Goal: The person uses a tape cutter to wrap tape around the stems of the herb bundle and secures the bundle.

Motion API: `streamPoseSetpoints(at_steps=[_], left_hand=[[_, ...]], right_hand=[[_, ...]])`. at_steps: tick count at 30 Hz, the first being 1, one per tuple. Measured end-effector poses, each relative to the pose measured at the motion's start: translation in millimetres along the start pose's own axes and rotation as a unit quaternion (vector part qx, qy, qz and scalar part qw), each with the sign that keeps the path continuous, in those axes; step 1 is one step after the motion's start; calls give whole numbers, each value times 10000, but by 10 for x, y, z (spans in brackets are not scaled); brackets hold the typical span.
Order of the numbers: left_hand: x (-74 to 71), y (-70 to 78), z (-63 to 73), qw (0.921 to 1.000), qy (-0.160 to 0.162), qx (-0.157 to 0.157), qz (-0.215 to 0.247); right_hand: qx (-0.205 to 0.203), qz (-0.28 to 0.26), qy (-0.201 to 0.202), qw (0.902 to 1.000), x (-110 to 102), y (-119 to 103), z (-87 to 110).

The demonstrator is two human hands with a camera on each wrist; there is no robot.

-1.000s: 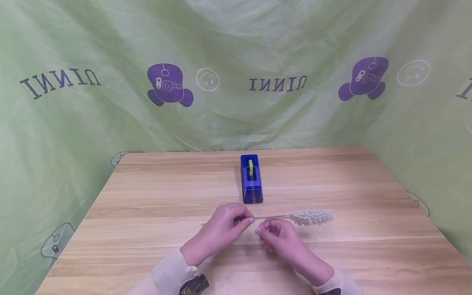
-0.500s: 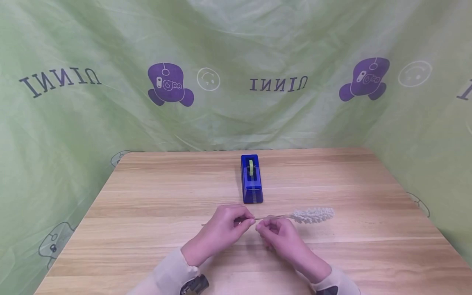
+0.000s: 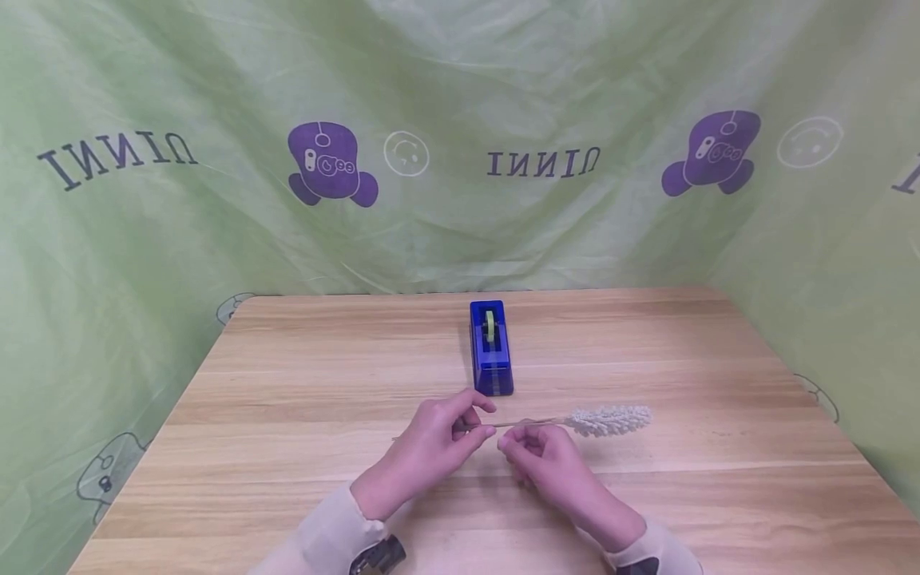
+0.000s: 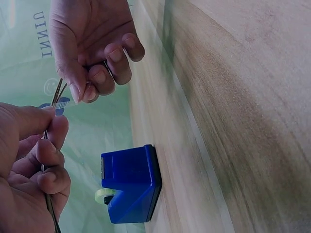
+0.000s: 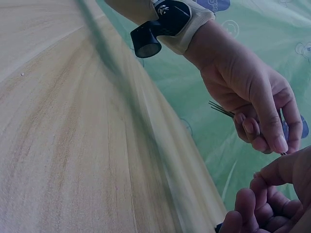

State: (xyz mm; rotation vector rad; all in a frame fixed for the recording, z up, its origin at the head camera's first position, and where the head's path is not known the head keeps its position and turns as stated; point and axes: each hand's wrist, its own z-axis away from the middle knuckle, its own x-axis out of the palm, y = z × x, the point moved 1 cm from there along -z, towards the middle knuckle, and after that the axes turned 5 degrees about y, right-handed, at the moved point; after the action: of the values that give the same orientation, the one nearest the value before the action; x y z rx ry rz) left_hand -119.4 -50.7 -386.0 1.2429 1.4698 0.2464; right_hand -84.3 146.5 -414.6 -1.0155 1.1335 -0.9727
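Your left hand (image 3: pixel 429 439), holding the white flower sprig (image 3: pixel 609 420), just lifted its index finger (image 3: pixel 474 398) (likely making working room); your right hand (image 3: pixel 555 461) pinches clear tape (image 4: pixel 63 104).

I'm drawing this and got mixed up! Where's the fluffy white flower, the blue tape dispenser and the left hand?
Fluffy white flower (image 3: pixel 609 421): head view, middle of the fluffy part.
Blue tape dispenser (image 4: pixel 133 175): left wrist view, side of its body.
Left hand (image 3: pixel 431 443): head view, back of the hand.
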Motion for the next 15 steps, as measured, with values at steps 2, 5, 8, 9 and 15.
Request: streamPoseSetpoints(at_steps=[2, 5, 8, 9, 15], left_hand=[[0, 0, 0, 10000, -15, 54, 19], [5, -7, -2, 9997, -12, 237, 86], [11, -15, -1, 9992, 16, 375, 157], [12, -15, -1, 9991, 28, 382, 174], [4, 0, 3, 9991, 64, 340, 228]], right_hand=[[2, -9, 24, 10000, -2, 0, -2], [14, -12, 63, 10000, -4, 3, -7], [50, -19, 94, 9999, -4, 8, -10], [72, -32, 104, 9999, -3, 8, -9], [238, -244, 177, 9993, 5, 1, 5]])
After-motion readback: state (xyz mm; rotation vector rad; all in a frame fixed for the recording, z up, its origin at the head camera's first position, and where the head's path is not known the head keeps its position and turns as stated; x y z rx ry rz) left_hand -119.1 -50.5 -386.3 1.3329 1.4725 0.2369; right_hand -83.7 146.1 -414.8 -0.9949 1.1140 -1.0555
